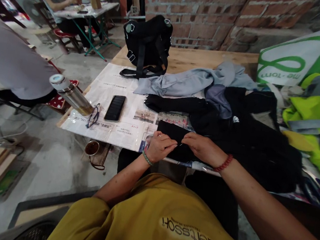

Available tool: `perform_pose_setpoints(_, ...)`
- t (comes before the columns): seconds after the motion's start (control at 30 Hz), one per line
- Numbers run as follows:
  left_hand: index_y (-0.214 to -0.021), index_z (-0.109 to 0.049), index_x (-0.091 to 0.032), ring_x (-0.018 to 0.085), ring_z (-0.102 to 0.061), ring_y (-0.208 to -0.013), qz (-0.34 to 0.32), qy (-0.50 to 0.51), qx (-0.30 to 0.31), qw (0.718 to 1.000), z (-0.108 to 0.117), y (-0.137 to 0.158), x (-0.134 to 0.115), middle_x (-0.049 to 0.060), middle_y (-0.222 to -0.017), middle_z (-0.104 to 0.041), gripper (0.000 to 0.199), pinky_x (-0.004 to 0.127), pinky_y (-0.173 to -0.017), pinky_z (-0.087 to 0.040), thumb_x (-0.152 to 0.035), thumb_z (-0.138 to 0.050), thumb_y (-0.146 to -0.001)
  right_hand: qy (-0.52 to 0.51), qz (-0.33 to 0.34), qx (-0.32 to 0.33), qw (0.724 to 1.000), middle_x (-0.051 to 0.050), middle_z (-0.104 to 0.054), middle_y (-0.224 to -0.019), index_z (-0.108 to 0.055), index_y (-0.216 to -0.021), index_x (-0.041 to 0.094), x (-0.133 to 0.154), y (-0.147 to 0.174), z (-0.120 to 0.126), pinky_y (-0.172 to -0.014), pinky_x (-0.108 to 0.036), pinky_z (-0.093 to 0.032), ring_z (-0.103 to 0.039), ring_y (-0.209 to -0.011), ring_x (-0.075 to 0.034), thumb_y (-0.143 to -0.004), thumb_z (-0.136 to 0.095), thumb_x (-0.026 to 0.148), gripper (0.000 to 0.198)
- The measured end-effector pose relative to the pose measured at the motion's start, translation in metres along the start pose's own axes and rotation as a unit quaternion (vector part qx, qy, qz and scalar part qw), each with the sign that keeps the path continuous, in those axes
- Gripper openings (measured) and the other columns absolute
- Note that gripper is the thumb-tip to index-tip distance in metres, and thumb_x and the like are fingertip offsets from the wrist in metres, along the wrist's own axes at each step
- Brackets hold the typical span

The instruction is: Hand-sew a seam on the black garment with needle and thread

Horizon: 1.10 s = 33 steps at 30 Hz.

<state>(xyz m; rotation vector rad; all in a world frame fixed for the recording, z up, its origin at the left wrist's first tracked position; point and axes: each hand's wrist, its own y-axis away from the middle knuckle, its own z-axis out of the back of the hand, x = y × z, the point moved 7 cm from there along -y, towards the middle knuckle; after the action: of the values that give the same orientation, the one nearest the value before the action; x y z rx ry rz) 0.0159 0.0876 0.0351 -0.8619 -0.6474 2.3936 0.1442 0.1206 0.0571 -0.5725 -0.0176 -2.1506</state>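
Observation:
A black garment [246, 145] lies across the front of the table, and its sleeve or leg end [169, 129] is spread flat in front of me. My left hand [161, 147], with a green bead bracelet at the wrist, pinches the edge of this black cloth. Close to its right, my right hand [203, 147], wearing a red bracelet, has thumb and fingers pressed together at the same cloth. A tiny pale glint shows by the right fingertips, too small to name. Behind the black garment a light grey garment [181, 84] lies crumpled.
Newspaper [123, 133] covers the table. On it are a phone [115, 108], glasses [93, 116], a steel flask [72, 95] and a black backpack [148, 45]. Scissors [314, 187], yellow-green clothing [316, 114] and a white-green bag [297, 58] are at right. A person [17, 57] sits at left.

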Motion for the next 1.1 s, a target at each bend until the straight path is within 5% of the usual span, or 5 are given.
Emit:
perform_pose_setpoints(0.47, -0.084, -0.068, -0.021, 0.013, -0.060, -0.073, -0.027, -0.007, 0.006, 1.000, 0.000, -0.001, -0.004, 0.001, -0.076, -0.069, 0.016, 0.035, -0.081, -0.036, -0.028, -0.054, -0.088, -0.156, -0.071, -0.106, 0.980, -0.004, -0.069, -0.082, -0.067, -0.087, 0.020, 0.002, -0.016, 0.005, -0.075, -0.028, -0.051, -0.065, -0.077, -0.014, -0.081, -0.049, 0.016, 0.020)
perform_pose_setpoints(0.63, -0.085, -0.068, -0.022, 0.013, -0.060, -0.073, -0.033, -0.015, -0.001, 0.999, -0.001, 0.001, -0.003, 0.001, -0.073, -0.068, 0.016, 0.034, -0.081, -0.037, -0.027, -0.053, -0.088, -0.327, -0.177, -0.131, 0.919, -0.004, -0.067, -0.093, -0.056, -0.110, 0.020, -0.007, -0.018, -0.008, -0.071, -0.029, -0.053, -0.067, -0.072, -0.013, -0.072, -0.058, 0.018, 0.039)
perform_pose_setpoints(0.77, -0.088, -0.068, -0.022, 0.013, -0.060, -0.074, -0.043, -0.010, -0.007, 0.999, 0.000, 0.002, -0.005, 0.000, -0.075, -0.068, 0.015, 0.034, -0.080, -0.038, -0.027, -0.054, -0.088, -0.409, -0.248, -0.109, 0.871, -0.001, -0.066, -0.075, -0.059, -0.096, 0.017, -0.015, -0.017, -0.017, -0.067, -0.027, -0.051, -0.064, -0.067, -0.013, -0.068, -0.062, 0.025, 0.029)
perform_pose_setpoints(1.1, -0.086, -0.068, -0.022, 0.013, -0.061, -0.074, -0.040, -0.008, -0.007, 0.999, -0.001, 0.001, -0.005, 0.000, -0.076, -0.069, 0.016, 0.035, -0.081, -0.038, -0.027, -0.053, -0.088, -0.351, -0.258, -0.080, 0.897, 0.003, -0.054, -0.056, -0.057, -0.070, 0.018, -0.017, -0.022, -0.012, -0.057, -0.024, -0.039, -0.049, -0.054, -0.010, -0.075, -0.052, 0.036, 0.020)
